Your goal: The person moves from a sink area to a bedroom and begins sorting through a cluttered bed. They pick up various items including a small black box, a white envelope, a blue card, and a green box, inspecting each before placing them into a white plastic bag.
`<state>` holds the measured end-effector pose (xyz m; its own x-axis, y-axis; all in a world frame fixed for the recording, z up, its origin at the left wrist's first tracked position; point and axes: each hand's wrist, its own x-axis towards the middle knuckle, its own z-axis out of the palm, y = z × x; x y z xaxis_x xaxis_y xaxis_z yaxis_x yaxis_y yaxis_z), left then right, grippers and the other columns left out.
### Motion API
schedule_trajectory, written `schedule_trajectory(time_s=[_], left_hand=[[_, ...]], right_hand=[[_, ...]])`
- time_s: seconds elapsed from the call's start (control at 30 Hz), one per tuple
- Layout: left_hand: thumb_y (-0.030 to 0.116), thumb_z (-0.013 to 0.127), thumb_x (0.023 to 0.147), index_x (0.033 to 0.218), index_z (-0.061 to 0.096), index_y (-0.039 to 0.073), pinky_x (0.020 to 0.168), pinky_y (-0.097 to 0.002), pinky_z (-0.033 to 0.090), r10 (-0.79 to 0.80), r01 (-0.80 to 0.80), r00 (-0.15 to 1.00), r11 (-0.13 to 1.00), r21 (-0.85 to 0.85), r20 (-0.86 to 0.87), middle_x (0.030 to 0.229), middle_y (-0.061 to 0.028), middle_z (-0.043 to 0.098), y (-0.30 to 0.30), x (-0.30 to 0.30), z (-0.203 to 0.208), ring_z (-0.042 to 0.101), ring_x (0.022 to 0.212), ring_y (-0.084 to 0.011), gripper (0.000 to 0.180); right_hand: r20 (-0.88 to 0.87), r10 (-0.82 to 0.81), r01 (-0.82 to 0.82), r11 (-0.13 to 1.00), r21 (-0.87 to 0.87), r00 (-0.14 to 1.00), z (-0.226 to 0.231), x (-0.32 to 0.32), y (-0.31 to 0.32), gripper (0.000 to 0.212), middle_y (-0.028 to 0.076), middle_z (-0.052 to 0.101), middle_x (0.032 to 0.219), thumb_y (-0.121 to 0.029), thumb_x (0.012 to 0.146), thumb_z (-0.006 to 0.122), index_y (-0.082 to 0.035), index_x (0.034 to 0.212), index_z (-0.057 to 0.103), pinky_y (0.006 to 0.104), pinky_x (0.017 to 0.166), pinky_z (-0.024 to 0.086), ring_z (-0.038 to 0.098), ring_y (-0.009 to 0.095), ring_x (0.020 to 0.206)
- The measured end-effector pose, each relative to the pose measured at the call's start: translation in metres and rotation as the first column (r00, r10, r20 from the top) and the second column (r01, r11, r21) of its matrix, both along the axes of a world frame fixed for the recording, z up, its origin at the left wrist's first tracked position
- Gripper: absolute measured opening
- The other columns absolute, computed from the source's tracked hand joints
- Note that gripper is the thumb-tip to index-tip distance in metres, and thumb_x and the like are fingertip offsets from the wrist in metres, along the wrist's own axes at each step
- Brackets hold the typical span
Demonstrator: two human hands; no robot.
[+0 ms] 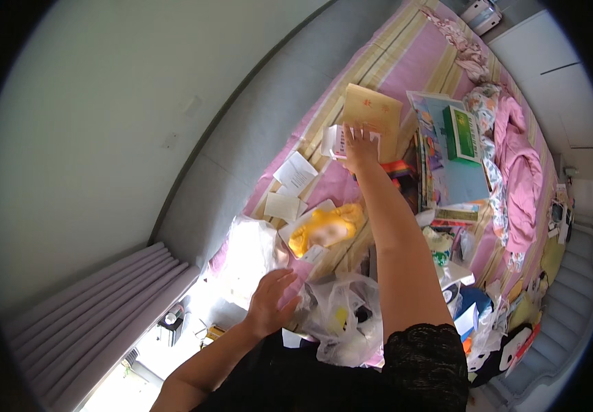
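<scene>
My right hand [359, 145] reaches far out over the bed and lies across a small white box [333, 141]. Its fingers reach over the box's far edge, and part of the box is hidden under the hand. Beneath the box is a brown paper booklet or envelope [379, 104] with red print. My left hand [272, 302] hovers nearer to me with fingers apart and nothing in it. It is beside a bright white plastic bag [245, 254] and a clear plastic bag [344, 319]. A yellow plush-like item with a blurred middle [327, 230] lies farther ahead.
White papers [296, 173] lie left of the box. To the right, a green box [462, 134] rests on a large flat picture board [464, 182] beside stacked books. Pink clothing [516, 172] lies along the bed's right side. A curtain [104, 316] hangs at lower left.
</scene>
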<state>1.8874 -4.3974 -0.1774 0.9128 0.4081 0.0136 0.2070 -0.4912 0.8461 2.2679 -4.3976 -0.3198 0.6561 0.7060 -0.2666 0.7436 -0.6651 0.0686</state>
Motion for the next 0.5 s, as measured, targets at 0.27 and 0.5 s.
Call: schedule_trajectory(time_s=[0.27, 0.5], left_hand=[[0.009, 0.067, 0.081, 0.113, 0.057, -0.001, 0.085, -0.0320, 0.048, 0.217, -0.243, 0.969, 0.920, -0.307, -0.116, 0.107, -0.0155, 0.063, 0.007, 0.023, -0.006, 0.062, 0.098, -0.0260, 0.035], [0.013, 0.062, 0.084, 0.120, 0.052, -0.001, 0.082, -0.0314, 0.049, 0.367, -0.322, 0.930, 0.798, -0.510, -0.013, 0.103, -0.0125, 0.063, 0.006, 0.110, 0.065, 0.062, 0.092, -0.0197, 0.040]], right_hand=[[-0.545, 0.305, 0.277, 0.613, 0.740, 0.781, 0.034, -0.003, -0.016, 0.098, 0.018, 0.037, 0.138, -0.019, 0.062, 0.081, -0.005, 0.141, 0.025, 0.0409, 0.108, 0.029, 0.033, 0.030, 0.132], [-0.594, 0.437, 0.267, 0.605, 0.750, 0.675, 0.170, -0.122, -0.108, 0.098, 0.011, 0.033, 0.143, 0.004, 0.057, 0.069, -0.006, 0.143, 0.022, 0.0366, 0.111, 0.022, 0.030, 0.022, 0.135]])
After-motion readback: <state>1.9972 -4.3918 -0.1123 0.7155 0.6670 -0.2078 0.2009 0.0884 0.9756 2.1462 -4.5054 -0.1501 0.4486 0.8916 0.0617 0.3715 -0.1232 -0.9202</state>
